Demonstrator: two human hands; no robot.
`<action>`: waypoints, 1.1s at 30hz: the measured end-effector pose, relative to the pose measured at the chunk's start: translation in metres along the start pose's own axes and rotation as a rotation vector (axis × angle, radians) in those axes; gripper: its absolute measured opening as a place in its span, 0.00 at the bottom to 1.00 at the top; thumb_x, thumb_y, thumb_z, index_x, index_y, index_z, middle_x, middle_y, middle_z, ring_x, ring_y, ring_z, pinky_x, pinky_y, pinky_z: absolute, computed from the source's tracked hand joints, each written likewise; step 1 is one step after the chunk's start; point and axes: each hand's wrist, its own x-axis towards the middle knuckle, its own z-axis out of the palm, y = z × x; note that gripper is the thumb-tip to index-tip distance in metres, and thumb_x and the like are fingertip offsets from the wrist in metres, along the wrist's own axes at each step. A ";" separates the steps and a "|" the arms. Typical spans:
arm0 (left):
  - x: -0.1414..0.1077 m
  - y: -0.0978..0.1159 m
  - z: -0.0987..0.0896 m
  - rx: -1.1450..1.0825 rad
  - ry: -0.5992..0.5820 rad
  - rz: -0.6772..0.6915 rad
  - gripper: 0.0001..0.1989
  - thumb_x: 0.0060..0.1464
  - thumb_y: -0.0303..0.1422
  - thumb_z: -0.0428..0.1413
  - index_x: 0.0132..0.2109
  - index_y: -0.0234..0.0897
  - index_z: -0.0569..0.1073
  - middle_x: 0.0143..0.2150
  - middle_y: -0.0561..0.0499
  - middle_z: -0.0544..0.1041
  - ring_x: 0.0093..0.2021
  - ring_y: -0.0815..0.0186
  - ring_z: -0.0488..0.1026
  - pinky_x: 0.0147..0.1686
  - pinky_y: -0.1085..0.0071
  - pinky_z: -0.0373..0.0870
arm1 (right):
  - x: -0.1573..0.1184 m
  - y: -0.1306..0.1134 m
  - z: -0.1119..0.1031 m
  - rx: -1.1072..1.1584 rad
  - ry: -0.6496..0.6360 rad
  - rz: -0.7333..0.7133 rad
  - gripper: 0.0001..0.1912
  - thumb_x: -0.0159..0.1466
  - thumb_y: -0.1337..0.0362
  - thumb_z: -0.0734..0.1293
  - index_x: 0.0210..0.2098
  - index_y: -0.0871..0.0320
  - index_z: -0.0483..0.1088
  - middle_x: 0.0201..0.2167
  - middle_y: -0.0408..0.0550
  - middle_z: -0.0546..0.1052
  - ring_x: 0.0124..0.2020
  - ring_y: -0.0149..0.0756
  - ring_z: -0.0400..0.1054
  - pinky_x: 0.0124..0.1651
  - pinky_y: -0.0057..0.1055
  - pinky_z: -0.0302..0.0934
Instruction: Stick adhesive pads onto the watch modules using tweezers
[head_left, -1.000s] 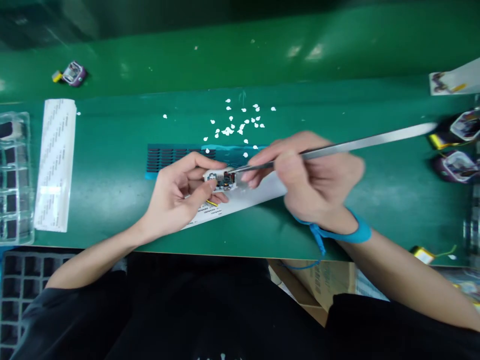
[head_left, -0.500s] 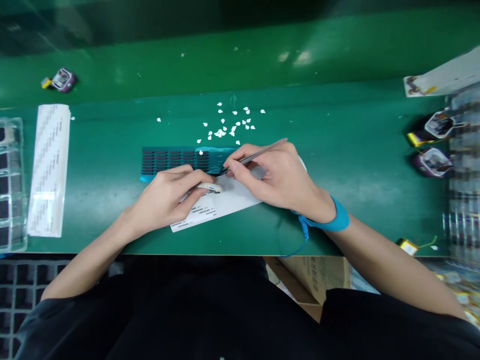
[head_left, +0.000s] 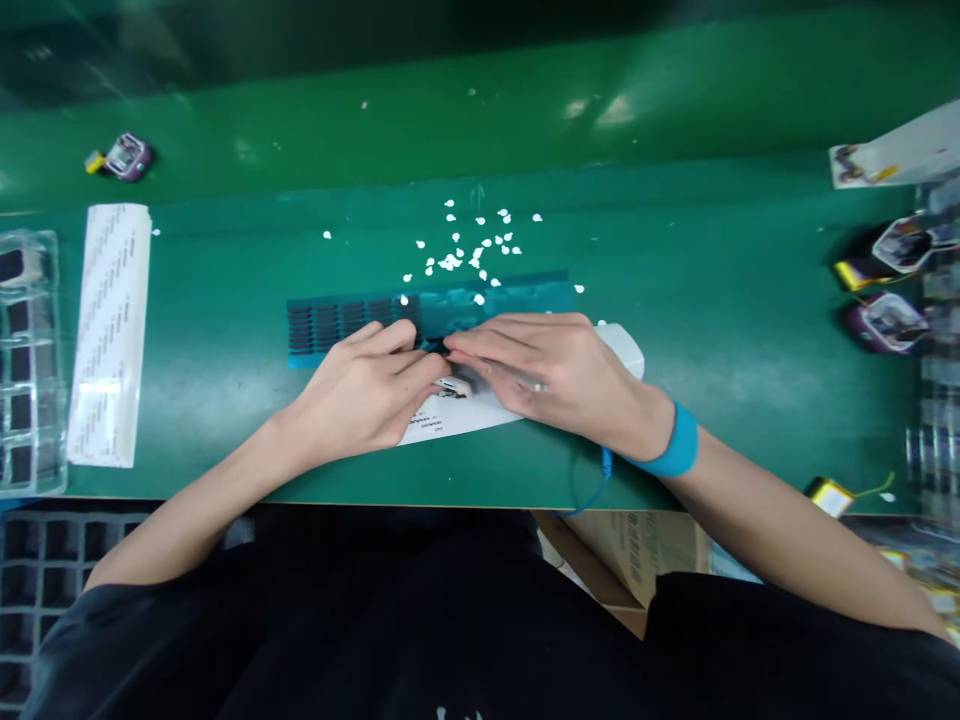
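Near the middle of the head view, your left hand (head_left: 367,385) was closed on a small white device (head_left: 454,385), its end poking out beneath your fingers just above a white printed sheet (head_left: 487,415). Your right hand (head_left: 559,365) came in close beside it, fingertips drawn together; whether that grip was clamped on anything, you could not tell, as the fingers hid it. A small dark piece (head_left: 435,345) showed between the fingertips of both hands.

Just beyond your hands, a blue strip (head_left: 517,288) lay on the green worktop (head_left: 750,350), rows of black pieces (head_left: 326,325) on its left part. White tabs (head_left: 450,262) were scattered past it. A white rounded piece (head_left: 624,348) sat beside your right wrist, which wore a blue band (head_left: 679,442). Well off to your left lay a white printed strip (head_left: 112,330); two opened units (head_left: 891,325) stood near each other far to your right.
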 end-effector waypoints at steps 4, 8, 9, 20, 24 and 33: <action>-0.003 -0.001 0.005 -0.019 0.010 -0.022 0.12 0.69 0.28 0.48 0.45 0.33 0.77 0.30 0.47 0.79 0.38 0.58 0.71 0.33 0.63 0.66 | 0.005 0.003 -0.005 0.004 0.118 0.072 0.09 0.74 0.67 0.65 0.45 0.59 0.79 0.39 0.47 0.85 0.36 0.37 0.80 0.37 0.31 0.72; -0.006 -0.002 0.009 -0.038 0.107 0.027 0.09 0.68 0.27 0.50 0.46 0.35 0.76 0.38 0.48 0.84 0.38 0.59 0.71 0.33 0.62 0.64 | 0.009 0.007 -0.006 0.092 0.132 0.104 0.12 0.73 0.68 0.65 0.37 0.58 0.80 0.39 0.46 0.85 0.37 0.37 0.81 0.39 0.31 0.74; -0.007 -0.003 0.009 -0.034 0.138 0.046 0.09 0.67 0.26 0.51 0.46 0.36 0.76 0.41 0.49 0.85 0.38 0.59 0.72 0.35 0.62 0.64 | 0.009 0.008 -0.006 0.107 0.122 0.106 0.13 0.73 0.68 0.65 0.34 0.58 0.80 0.39 0.46 0.85 0.37 0.37 0.82 0.39 0.31 0.74; -0.008 -0.006 0.011 -0.178 0.009 -0.172 0.12 0.68 0.29 0.48 0.50 0.36 0.76 0.41 0.43 0.81 0.52 0.52 0.73 0.42 0.58 0.64 | 0.007 0.014 -0.012 0.166 -0.107 0.041 0.12 0.75 0.67 0.62 0.47 0.59 0.79 0.46 0.49 0.84 0.45 0.40 0.80 0.48 0.36 0.74; -0.004 -0.004 0.016 -0.150 0.022 -0.165 0.12 0.69 0.30 0.48 0.50 0.35 0.76 0.38 0.44 0.81 0.50 0.51 0.74 0.43 0.56 0.65 | 0.004 0.015 -0.018 0.043 -0.001 0.003 0.13 0.75 0.69 0.61 0.53 0.56 0.76 0.46 0.48 0.83 0.44 0.41 0.79 0.44 0.40 0.75; 0.000 0.015 -0.027 -1.063 0.443 -0.587 0.06 0.70 0.32 0.50 0.49 0.40 0.71 0.46 0.44 0.84 0.42 0.60 0.80 0.43 0.60 0.76 | 0.009 0.002 -0.019 -0.163 0.358 -0.077 0.27 0.68 0.75 0.70 0.64 0.53 0.69 0.51 0.52 0.82 0.49 0.48 0.80 0.47 0.43 0.78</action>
